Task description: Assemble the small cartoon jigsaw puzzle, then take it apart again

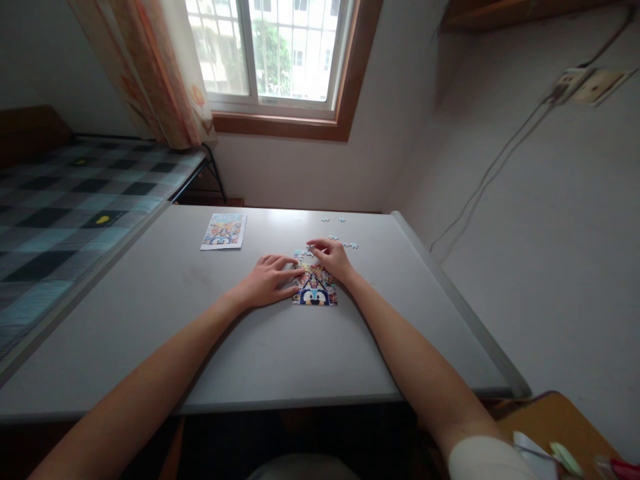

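Note:
A partly joined jigsaw puzzle (315,293) lies on the grey table, with a blue cartoon dog's face along its near edge. My left hand (270,281) rests flat at the puzzle's left side, fingers apart, the fingertips touching its edge. Over the puzzle's upper right, my right hand (334,259) has thumb and forefinger pinched on a small pale-blue puzzle piece at the top edge; the fingers partly hide it. Beyond that hand lie several loose puzzle pieces (354,246), and farther back are two small pieces or clusters (342,220).
A reference picture card (223,232) lies on the table (240,353) at the back left. A bed with a checked cover (90,180) stands to the left. Wall and hanging cables (480,187) are on the right; a brown stool or chair (560,427) is at lower right.

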A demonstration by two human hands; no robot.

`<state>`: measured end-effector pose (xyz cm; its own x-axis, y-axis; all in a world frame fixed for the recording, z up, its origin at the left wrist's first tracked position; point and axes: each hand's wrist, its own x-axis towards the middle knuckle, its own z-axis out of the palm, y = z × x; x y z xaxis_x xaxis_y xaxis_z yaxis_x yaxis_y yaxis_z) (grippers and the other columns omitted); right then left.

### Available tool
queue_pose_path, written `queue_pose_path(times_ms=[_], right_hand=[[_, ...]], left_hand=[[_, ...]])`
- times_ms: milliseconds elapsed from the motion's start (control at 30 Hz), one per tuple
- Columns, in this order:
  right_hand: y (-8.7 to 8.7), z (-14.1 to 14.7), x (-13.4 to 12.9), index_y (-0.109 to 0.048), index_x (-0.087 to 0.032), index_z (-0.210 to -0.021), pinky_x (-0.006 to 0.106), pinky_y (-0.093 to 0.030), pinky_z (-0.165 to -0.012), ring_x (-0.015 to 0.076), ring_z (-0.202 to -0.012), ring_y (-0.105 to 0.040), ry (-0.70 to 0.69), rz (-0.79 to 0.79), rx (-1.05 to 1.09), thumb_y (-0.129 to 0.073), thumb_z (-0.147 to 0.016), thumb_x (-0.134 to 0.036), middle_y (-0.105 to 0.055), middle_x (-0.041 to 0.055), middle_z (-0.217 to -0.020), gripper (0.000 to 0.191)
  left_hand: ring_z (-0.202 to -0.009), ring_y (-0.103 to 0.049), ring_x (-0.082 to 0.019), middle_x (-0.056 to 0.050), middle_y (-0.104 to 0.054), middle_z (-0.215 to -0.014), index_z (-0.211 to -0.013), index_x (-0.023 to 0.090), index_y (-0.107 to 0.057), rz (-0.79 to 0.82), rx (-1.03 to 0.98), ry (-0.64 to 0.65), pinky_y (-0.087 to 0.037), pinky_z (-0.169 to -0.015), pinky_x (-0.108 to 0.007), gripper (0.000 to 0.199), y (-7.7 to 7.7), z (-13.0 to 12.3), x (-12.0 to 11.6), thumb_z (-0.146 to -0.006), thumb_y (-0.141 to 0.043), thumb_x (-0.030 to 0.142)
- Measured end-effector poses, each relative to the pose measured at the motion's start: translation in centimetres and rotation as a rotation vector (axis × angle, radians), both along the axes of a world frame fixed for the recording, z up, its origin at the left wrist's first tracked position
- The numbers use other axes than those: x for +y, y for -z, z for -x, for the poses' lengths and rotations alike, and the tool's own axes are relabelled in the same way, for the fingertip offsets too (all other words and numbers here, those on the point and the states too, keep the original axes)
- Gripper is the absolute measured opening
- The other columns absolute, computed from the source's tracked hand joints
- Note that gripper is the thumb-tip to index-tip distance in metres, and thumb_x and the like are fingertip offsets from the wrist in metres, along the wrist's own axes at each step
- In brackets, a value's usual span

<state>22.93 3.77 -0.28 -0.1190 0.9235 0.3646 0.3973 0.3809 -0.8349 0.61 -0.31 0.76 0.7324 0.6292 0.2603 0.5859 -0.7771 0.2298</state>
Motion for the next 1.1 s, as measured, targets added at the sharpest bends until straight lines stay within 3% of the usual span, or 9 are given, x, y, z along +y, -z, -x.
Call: queue_pose_path(times_ms=[200, 367, 600, 933, 1100], right_hand=[[-0.2, 0.3, -0.2, -0.067, -0.018, -0.076, 0.029, -0.047, -0.073, 0.0153, -0.075, -0.060, 0.077, -0.064, -0.090, -0.060, -0.075, -0.023, -0.069, 0.0034, -0.080, 0.009], [-0.2, 0.6, -0.3, -0.072, -0.019, -0.085, 0.028, -0.048, -0.074, 0.0143, -0.071, -0.061, 0.065, -0.084, -0.136, -0.060, -0.078, -0.021, -0.071, 0.0031, -0.079, 0.014], [0.1, 1.0, -0.3, -0.073, -0.023, -0.082, 0.032, -0.047, -0.082, 0.0171, -0.080, -0.064, 0.101, -0.066, -0.281, -0.064, -0.079, -0.019, -0.072, 0.0016, -0.081, 0.011], [0.2, 1.1, -0.3, -0.076, -0.025, -0.084, 0.039, -0.038, -0.090, 0.0241, -0.098, -0.055, 0.185, -0.045, -0.447, -0.066, -0.081, -0.027, -0.068, 0.0055, -0.092, 0.010], [0.5, 1.4, -0.4, -0.075, -0.025, -0.085, 0.040, -0.036, -0.088, 0.0254, -0.098, -0.051, 0.202, -0.072, -0.509, -0.063, -0.083, -0.029, -0.065, 0.0067, -0.094, 0.013]], left_hand=[[-0.122, -0.046, -0.027, -0.004, -0.053, -0.135, -0.132, 0.037, -0.056, -0.009, -0.001, -0.005, -0.031, -0.105, -0.045, 0.043, 0.0, 0.0, 0.0, -0.090, -0.052, 0.050], [-0.121, -0.047, -0.027, -0.004, -0.054, -0.134, -0.131, 0.037, -0.057, -0.005, -0.019, 0.003, -0.032, -0.105, -0.046, 0.043, 0.0, 0.0, 0.0, -0.090, -0.051, 0.051], [-0.120, -0.047, -0.027, -0.004, -0.054, -0.133, -0.130, 0.038, -0.057, -0.007, -0.031, 0.003, -0.031, -0.106, -0.046, 0.043, 0.1, 0.0, 0.0, -0.090, -0.052, 0.051], [-0.121, -0.047, -0.027, -0.004, -0.054, -0.133, -0.130, 0.037, -0.058, -0.021, -0.016, -0.005, -0.032, -0.105, -0.046, 0.043, 0.1, -0.1, 0.0, -0.090, -0.052, 0.051], [-0.121, -0.047, -0.027, -0.004, -0.055, -0.133, -0.129, 0.038, -0.058, -0.011, -0.031, -0.005, -0.032, -0.105, -0.046, 0.042, 0.1, -0.1, 0.0, -0.089, -0.053, 0.050]])
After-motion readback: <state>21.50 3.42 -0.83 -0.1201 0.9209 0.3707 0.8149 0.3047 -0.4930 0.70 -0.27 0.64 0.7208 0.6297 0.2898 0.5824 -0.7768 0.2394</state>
